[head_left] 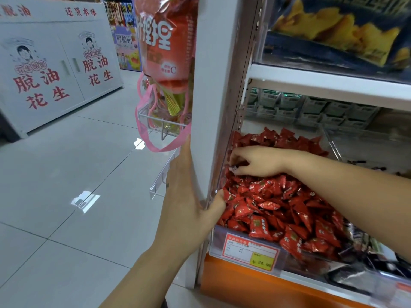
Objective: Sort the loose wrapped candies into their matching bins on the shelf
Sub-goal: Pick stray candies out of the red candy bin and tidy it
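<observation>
**A:** How many hands are in view?

**B:** Two. The left hand (186, 196), at six o'clock, lies with its fingers straight and together along the white shelf post (206, 107). Its thumb rests on the left wall of the one clear bin (218, 238).

**A:** And the other?

**B:** The right hand (255, 162), at three o'clock, reaches into the bin's far-left corner. Its fingertips pinch one small dark-wrapped candy (234, 167).

**A:** What's in the bin?

**B:** Red wrapped candies (278, 207), heaped, too many to count. One price label (251, 252) sits on the front at five o'clock.
</observation>
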A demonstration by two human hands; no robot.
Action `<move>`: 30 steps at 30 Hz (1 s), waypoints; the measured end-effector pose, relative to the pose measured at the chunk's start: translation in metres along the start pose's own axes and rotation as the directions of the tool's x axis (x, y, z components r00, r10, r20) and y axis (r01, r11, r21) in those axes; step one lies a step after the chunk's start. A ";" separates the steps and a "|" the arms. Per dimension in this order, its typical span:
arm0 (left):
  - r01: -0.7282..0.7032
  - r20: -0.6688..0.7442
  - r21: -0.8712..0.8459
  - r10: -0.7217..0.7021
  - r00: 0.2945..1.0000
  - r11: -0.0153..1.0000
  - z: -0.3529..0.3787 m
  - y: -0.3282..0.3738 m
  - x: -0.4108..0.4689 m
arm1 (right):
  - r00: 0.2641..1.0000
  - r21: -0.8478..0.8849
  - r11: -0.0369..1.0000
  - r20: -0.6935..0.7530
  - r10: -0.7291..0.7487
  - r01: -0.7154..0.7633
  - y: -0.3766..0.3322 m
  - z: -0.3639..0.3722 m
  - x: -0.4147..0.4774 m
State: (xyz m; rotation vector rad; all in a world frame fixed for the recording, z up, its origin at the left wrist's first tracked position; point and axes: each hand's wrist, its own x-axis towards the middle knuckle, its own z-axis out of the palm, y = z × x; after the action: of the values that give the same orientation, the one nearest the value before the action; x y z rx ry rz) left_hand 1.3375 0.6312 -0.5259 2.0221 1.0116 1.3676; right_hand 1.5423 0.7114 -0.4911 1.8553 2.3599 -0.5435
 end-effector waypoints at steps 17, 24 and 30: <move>-0.007 0.009 0.015 0.007 1.000 1.000 0.000 -0.003 -0.001 | 0.999 -0.011 0.999 0.036 0.037 -0.036 0.001 -0.011 -0.001; -0.010 0.000 0.045 0.010 1.000 0.999 0.000 -0.003 -0.001 | 0.979 0.219 0.964 -0.105 0.175 -0.149 0.000 -0.007 0.014; -0.030 0.000 0.058 0.030 1.000 0.998 -0.001 -0.002 0.000 | 0.963 0.031 0.981 0.199 0.179 -0.189 -0.002 0.005 0.022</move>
State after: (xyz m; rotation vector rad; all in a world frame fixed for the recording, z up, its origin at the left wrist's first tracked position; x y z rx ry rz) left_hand 1.3359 0.6325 -0.5273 2.0871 1.0355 1.3694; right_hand 1.5342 0.7298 -0.5012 1.9183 2.0429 -0.7317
